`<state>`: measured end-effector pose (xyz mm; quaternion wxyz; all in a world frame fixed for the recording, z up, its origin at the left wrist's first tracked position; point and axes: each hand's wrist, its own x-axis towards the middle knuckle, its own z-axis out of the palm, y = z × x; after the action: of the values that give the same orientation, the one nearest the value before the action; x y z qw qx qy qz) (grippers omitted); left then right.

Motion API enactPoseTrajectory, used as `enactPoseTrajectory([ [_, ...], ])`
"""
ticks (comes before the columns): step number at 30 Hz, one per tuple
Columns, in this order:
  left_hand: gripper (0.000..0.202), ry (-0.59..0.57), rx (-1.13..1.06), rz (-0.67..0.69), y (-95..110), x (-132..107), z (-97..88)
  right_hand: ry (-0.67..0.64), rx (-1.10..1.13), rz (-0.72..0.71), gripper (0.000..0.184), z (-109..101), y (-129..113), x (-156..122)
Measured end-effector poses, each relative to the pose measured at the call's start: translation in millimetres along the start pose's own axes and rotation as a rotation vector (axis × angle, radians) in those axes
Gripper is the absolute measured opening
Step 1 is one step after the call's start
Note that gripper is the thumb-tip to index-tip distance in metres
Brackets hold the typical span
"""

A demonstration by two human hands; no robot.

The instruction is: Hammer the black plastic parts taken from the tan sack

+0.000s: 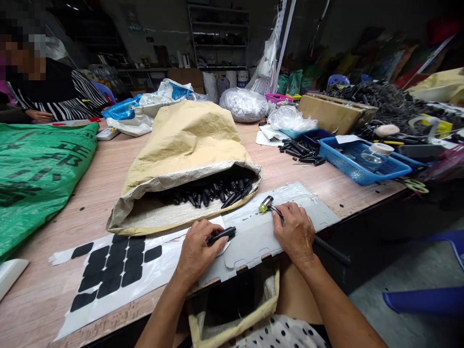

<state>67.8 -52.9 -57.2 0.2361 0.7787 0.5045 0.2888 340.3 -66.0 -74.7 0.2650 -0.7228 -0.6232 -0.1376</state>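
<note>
My left hand (198,247) is closed around a black tube-shaped part (223,235) near the front edge of the table. In my right hand (295,232) is the handle of a small mallet (267,204), whose head has a yellow-green face and lies over a grey board (250,244). Just beyond the hands, a tan woven sack (192,140) lies on its side. Its mouth faces me and shows many black tapered parts (206,195). To the left of my left hand lies a white sheet with black rounded-square stickers (110,268).
A second open sack (270,299) hangs at my lap below the table edge. At the right stand a blue basket (364,176) with a jar, loose black parts (302,150) and a cardboard box (328,113). A green sack (39,179) lies left; another person (54,92) sits beyond it.
</note>
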Motion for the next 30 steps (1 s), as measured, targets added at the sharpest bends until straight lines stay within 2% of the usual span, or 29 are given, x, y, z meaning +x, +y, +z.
enactPoseTrajectory([
  [3,0.015,-0.017,0.001,-0.015,-1,0,-1.0,-0.015,0.048,-0.004,0.015,-4,0,-1],
  [6,0.015,-0.025,0.001,-0.021,-2,0,-0.8,0.0,0.19,-0.015,0.016,-14,-5,-5],
  [13,0.017,-0.009,-0.036,-0.021,-3,0,0.6,-0.07,0.617,-0.097,0.018,-40,-41,-22],
  [18,0.018,-0.004,-0.061,-0.004,-5,0,1.6,-0.183,0.608,-0.203,0.032,-42,-66,-30],
  [20,0.017,-0.004,-0.063,-0.007,-5,0,1.9,-0.183,0.609,-0.235,0.035,-42,-73,-29],
  [25,0.011,-0.006,-0.067,-0.009,-4,0,-0.1,-0.089,0.569,-0.302,0.039,-41,-85,-28],
  [30,0.008,0.001,-0.048,-0.012,-2,1,-0.9,-0.177,0.43,-0.363,0.037,-36,-86,-29],
])
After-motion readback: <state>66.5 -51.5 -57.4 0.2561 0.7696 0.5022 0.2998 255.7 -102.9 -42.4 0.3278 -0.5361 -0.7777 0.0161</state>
